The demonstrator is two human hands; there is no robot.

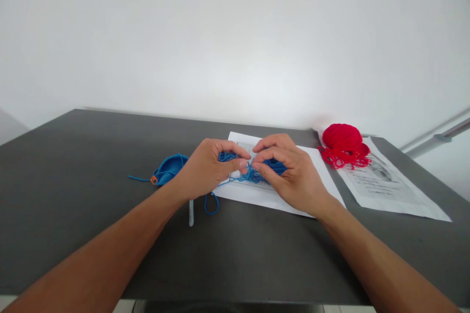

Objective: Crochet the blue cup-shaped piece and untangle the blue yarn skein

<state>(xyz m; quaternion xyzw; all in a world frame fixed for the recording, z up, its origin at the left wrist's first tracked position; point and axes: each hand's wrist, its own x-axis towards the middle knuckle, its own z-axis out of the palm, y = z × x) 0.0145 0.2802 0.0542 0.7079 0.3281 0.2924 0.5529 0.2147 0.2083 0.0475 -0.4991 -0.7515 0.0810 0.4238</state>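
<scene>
Over the middle of the table, my left hand (211,165) and my right hand (290,168) face each other with their fingertips almost meeting. Thumb and fingers of each are drawn into a pinch on loose, tangled blue yarn (251,174). More of this yarn shows behind the fingers of both hands. One loop trails down below my left hand. Beside my left wrist lies a blue knitted or crocheted piece (169,168) with an orange marker and a loose tail. The grey handle of a thin tool (191,212) sticks out beneath my left hand.
A white printed sheet (257,198) lies under my hands. To the right, a red yarn ball (342,137) and a red openwork piece (343,158) rest on another printed sheet (392,190). The dark table (91,166) meets a white wall at the back.
</scene>
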